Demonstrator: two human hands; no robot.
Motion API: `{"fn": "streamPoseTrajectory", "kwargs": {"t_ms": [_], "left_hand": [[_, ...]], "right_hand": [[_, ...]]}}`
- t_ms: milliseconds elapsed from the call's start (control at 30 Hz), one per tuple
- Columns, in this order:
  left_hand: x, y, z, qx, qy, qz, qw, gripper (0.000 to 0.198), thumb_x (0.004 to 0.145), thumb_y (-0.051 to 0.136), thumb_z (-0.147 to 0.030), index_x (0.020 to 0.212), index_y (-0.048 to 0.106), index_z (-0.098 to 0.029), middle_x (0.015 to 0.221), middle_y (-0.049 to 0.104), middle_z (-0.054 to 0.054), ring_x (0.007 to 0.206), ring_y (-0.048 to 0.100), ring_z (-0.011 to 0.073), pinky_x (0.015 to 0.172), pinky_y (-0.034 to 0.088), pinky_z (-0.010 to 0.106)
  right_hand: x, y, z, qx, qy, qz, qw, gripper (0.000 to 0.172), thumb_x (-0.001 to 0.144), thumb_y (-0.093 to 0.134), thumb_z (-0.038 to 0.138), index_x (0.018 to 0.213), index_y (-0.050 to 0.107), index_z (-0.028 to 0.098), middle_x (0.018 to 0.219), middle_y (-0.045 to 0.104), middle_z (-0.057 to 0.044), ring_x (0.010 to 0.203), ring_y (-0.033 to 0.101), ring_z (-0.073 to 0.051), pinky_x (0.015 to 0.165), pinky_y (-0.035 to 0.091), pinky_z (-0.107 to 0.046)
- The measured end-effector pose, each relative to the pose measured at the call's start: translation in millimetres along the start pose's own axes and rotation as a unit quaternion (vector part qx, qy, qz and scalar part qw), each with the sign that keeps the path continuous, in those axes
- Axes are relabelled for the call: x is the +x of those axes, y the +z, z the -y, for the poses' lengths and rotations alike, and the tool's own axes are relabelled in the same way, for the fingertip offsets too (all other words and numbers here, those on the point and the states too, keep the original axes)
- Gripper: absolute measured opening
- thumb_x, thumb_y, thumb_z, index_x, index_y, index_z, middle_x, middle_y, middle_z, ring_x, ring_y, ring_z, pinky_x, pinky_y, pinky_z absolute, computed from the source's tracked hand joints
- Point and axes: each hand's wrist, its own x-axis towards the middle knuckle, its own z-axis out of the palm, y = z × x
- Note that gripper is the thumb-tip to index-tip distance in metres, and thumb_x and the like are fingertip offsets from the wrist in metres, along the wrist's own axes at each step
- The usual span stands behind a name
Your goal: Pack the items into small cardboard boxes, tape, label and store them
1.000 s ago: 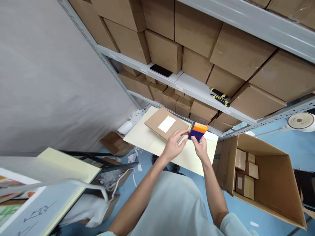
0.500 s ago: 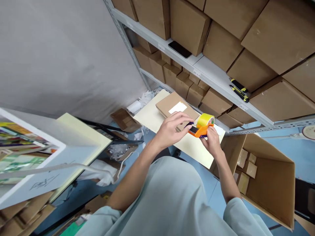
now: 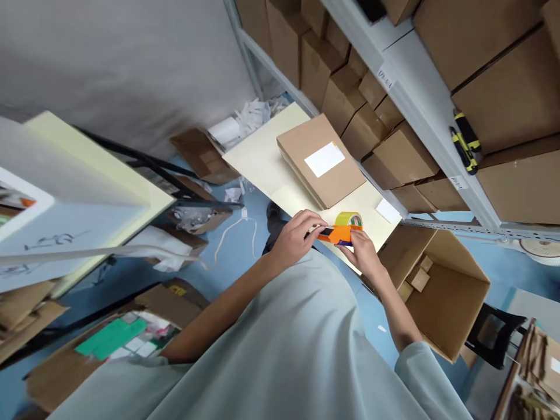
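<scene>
An orange tape dispenser (image 3: 336, 234) with a roll of yellow tape (image 3: 349, 219) is held just in front of my body, over the near edge of a cream table (image 3: 251, 149). My right hand (image 3: 362, 251) is closed round its right end. At the dispenser's dark front end, my left hand (image 3: 300, 236) is closed, thumb and fingers pinching there; whether they grip the tape's loose end is too small to tell. Beyond both hands lies a closed cardboard box (image 3: 306, 140) with a white label (image 3: 324, 159) on top, touched by neither hand.
A small white card (image 3: 387, 210) lies at the table's right corner. Metal shelves (image 3: 420, 87) packed with cardboard boxes rise behind, with yellow-black cutters (image 3: 464, 143) on one. A large open carton (image 3: 455, 291) stands right. Another cream table (image 3: 144, 192) is at left.
My view has tilted down and turned. Both hands and the dispenser have drawn back from the labelled box toward my body, and the left fingers have closed in at the dispenser's front end.
</scene>
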Motion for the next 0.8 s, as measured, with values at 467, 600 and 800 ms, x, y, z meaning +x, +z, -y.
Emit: {"fn": "streamPoseTrajectory", "kwargs": {"t_ms": [467, 600, 800], "left_hand": [[-81, 44.5, 90, -0.044, -0.189, -0.011, 0.981, 0.013, 0.107, 0.064, -0.029, 0.102, 0.073, -0.022, 0.102, 0.075, 0.006, 0.094, 0.07, 0.0198, 0.083, 0.057, 0.033], [-85, 49.0, 106, -0.046, -0.193, 0.002, 0.98, 0.016, 0.109, 0.061, -0.032, 0.101, 0.072, -0.022, 0.1, 0.075, 0.006, 0.09, 0.069, 0.0195, 0.085, 0.056, 0.033], [-87, 58.5, 123, -0.071, -0.207, 0.013, 0.976, 0.019, 0.109, 0.06, -0.035, 0.099, 0.071, -0.022, 0.1, 0.075, 0.007, 0.084, 0.067, 0.0193, 0.081, 0.054, 0.032]], "right_hand": [[-8, 69, -37, 0.004, 0.064, 0.216, 0.974, 0.036, 0.11, 0.059, 0.056, 0.104, 0.066, 0.021, 0.097, 0.075, -0.013, 0.103, 0.074, -0.032, 0.096, 0.062, -0.047], [-3, 71, -41, -0.013, 0.069, 0.238, 0.969, 0.039, 0.11, 0.056, 0.058, 0.105, 0.066, 0.021, 0.097, 0.075, -0.013, 0.103, 0.074, -0.032, 0.095, 0.062, -0.046], [-24, 60, -46, -0.056, 0.103, 0.255, 0.96, 0.043, 0.112, 0.05, 0.06, 0.105, 0.065, 0.02, 0.094, 0.074, -0.013, 0.093, 0.073, -0.031, 0.085, 0.061, -0.044]]}}
